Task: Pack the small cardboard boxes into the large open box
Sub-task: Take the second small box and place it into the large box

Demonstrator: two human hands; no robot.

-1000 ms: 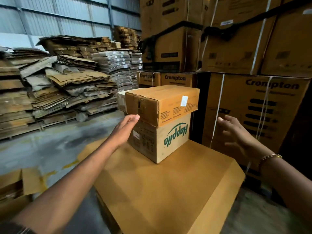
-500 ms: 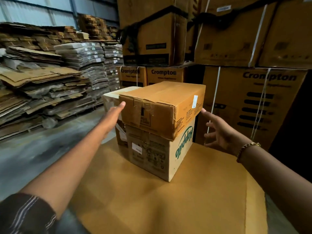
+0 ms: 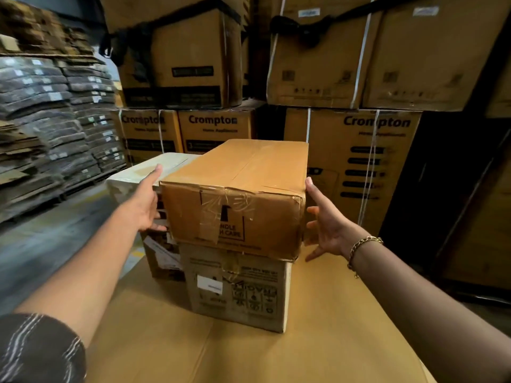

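Toward the far left of the flat tan cardboard surface (image 3: pixel 318 341) sits your stack. A brown taped cardboard box (image 3: pixel 235 194) marked handle with care lies on a paler printed cardboard box (image 3: pixel 237 288), with a white-topped box (image 3: pixel 138 175) just beside them on the left.

Your left hand (image 3: pixel 146 205) lies flat, fingers straight, against the brown box's left side, wedged between it and the white one. Your right hand (image 3: pixel 329 228) is spread wide at the right side, thumb at the top corner; I can't tell whether the palm touches. Neither hand curls round anything.

Progress looks like the very start: nothing shows as packed, the large open box is not in view, and at least three small boxes are left.

For room, the surface is bare near you and right of the stack, so pull that way. Tall strapped Crompton cartons (image 3: pixel 373 167) stand close behind, and the left gap is tight.
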